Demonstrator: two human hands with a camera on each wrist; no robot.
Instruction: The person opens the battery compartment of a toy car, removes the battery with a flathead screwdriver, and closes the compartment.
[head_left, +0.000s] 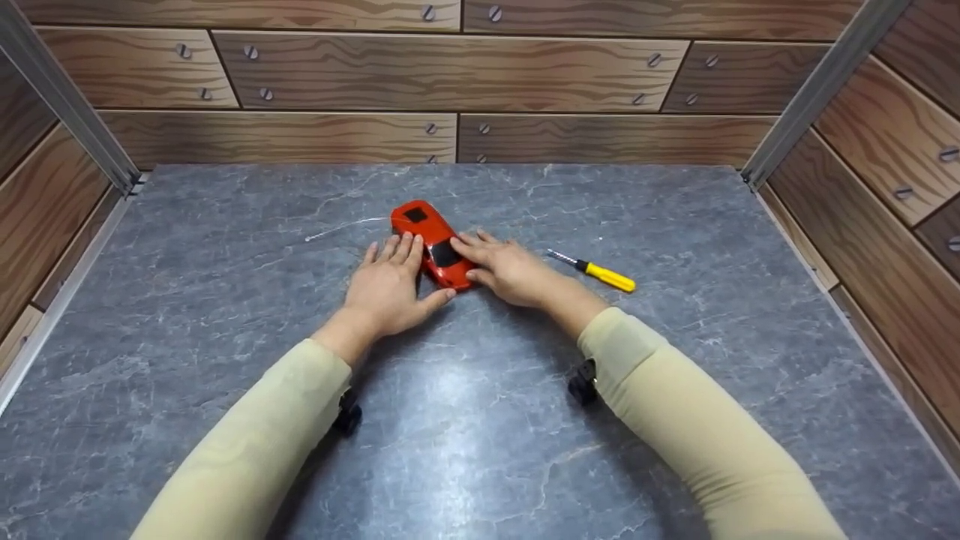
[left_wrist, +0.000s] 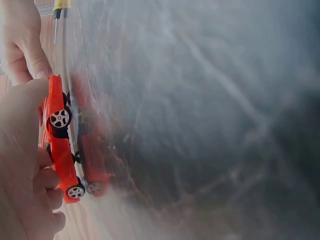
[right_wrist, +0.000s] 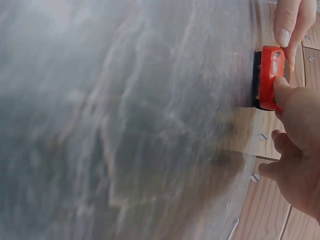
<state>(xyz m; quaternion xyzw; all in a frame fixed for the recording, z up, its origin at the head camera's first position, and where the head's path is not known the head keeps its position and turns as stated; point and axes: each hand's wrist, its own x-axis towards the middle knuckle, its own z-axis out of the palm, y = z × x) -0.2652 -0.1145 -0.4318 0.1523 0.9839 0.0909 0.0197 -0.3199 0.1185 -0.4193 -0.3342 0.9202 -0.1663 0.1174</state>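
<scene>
A red toy car [head_left: 420, 225] with dark windows lies slanted on the grey marbled table. My left hand [head_left: 386, 289] holds its left side, fingers along the body and thumb at the near end. On the other side my right hand [head_left: 514, 271] grips the car, with its fingers on the roof edge and its thumb by the near corner. In the left wrist view, silver-spoked wheels [left_wrist: 60, 118] show along the car's side. The right wrist view shows the right thumb [right_wrist: 283, 87] against the car's end. The underside is hidden.
Right of the hands lies a screwdriver [head_left: 611, 277] with a yellow handle, its metal tip toward the car. A thin pale wire [head_left: 345, 225] stretches left from the car's far end. Wood-patterned walls [head_left: 450, 71] border the table at the back and sides.
</scene>
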